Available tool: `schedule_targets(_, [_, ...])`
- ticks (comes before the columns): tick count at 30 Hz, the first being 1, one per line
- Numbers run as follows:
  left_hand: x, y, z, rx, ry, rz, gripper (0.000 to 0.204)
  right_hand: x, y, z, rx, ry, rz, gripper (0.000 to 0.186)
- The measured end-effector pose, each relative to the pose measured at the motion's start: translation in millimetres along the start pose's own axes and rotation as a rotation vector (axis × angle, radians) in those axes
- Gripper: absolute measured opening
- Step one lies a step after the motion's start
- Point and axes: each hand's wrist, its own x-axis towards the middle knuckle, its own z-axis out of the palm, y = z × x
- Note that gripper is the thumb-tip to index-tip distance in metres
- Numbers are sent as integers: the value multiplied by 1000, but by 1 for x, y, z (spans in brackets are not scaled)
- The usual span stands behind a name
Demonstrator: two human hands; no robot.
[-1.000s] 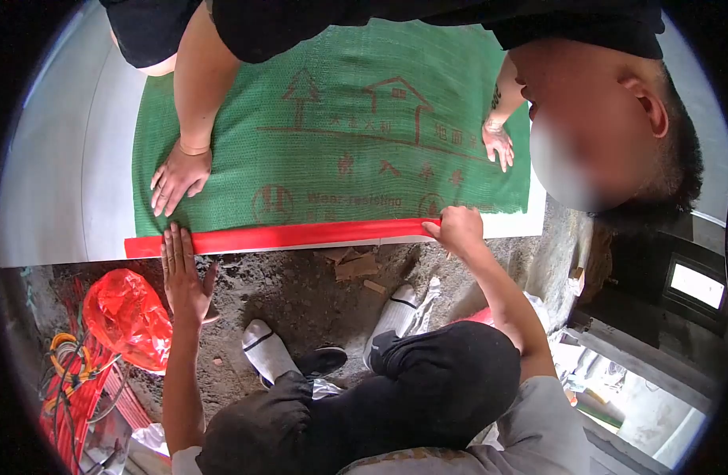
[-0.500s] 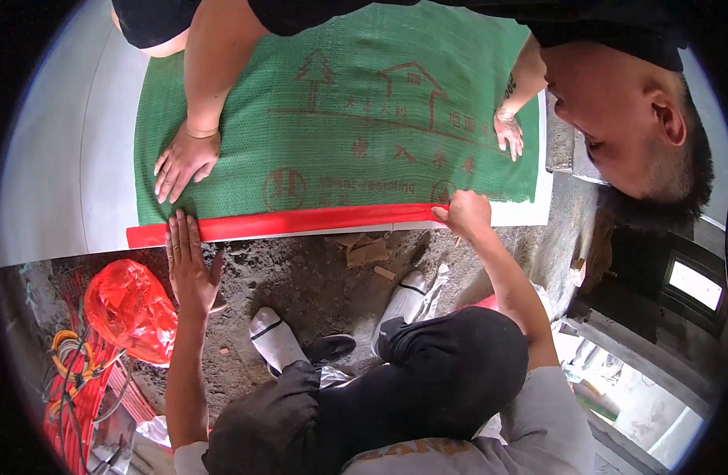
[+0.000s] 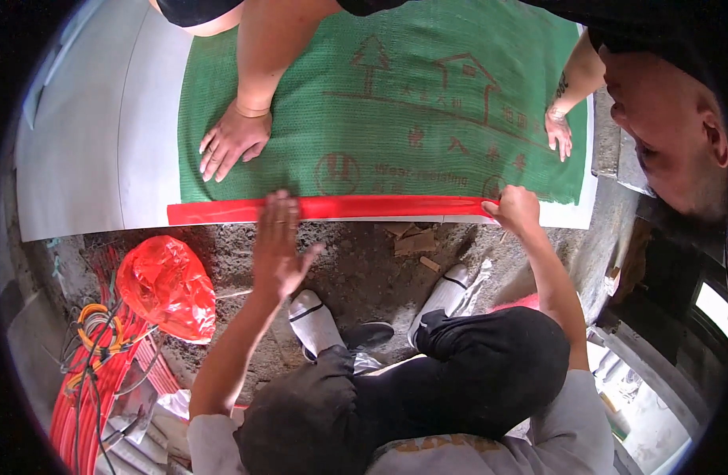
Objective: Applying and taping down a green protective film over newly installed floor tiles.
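Note:
A strip of red tape (image 3: 396,207) runs along the near edge of a green printed protective sheet (image 3: 301,119), which lies over a pale panel (image 3: 150,150). My left hand (image 3: 278,245) is stretched out, its fingertips over the tape and slightly blurred, with the thumb held apart. At the right end of the strip, my right hand (image 3: 518,209) pinches the tape between thumb and fingers. Across from me, a co-worker leans over the sheet, with one hand (image 3: 234,142) flat on its left part and the other hand (image 3: 559,134) near its right edge.
On the rough floor at left sit a crumpled red plastic bag (image 3: 170,289) and a bundle of red tubes (image 3: 79,419) with orange and black cables (image 3: 99,332). Cardboard scraps (image 3: 414,242) lie below the panel edge. My feet are between the panel and my knees.
My left hand has slid right along the tape from near its left end. My right hand still pinches the right end. The whole view has shifted, so the scene sits farther right.

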Motion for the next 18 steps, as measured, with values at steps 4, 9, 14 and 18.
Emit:
schedule_targets(4, [35,70,33,-121,-161,55,101,3,6,1,6,-12,-27,56])
schedule_targets(9, [74,129,62,-227,-143,211,99,6,2,7,-1,47,-56,56])
schedule_targets(14, [76,126,64,-154,-111,291,92,9,6,30,8,136,-75,55])
schedule_targets(18, [53,62,31,-52,-86,248,88,6,29,24,30,132,-74,50])
